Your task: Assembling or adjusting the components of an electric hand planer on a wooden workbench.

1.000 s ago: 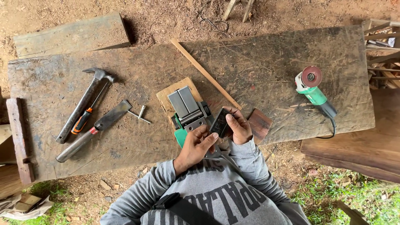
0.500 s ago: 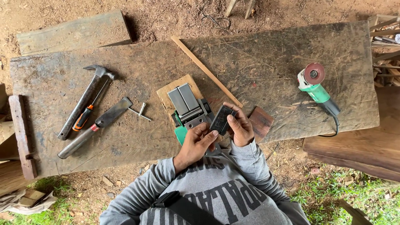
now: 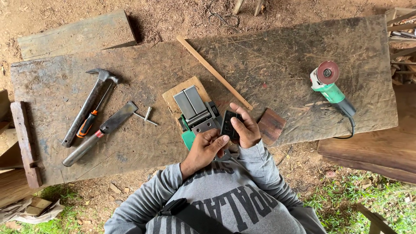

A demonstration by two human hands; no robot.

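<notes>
Right hand (image 3: 247, 128) gripping a small dark part (image 3: 228, 124), left hand (image 3: 203, 149) pinching beside it, near bench edge (image 3: 130, 167), bare board beyond.

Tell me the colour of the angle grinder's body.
Green body on the angle grinder, with a reddish disc; clearest in the head view.

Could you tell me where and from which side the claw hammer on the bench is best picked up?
Probably by the long handle of the hammer, at its free lower end, coming down from above: it lies flat and diagonal on the wooden bench, its head up right, a screwdriver close alongside.
</notes>
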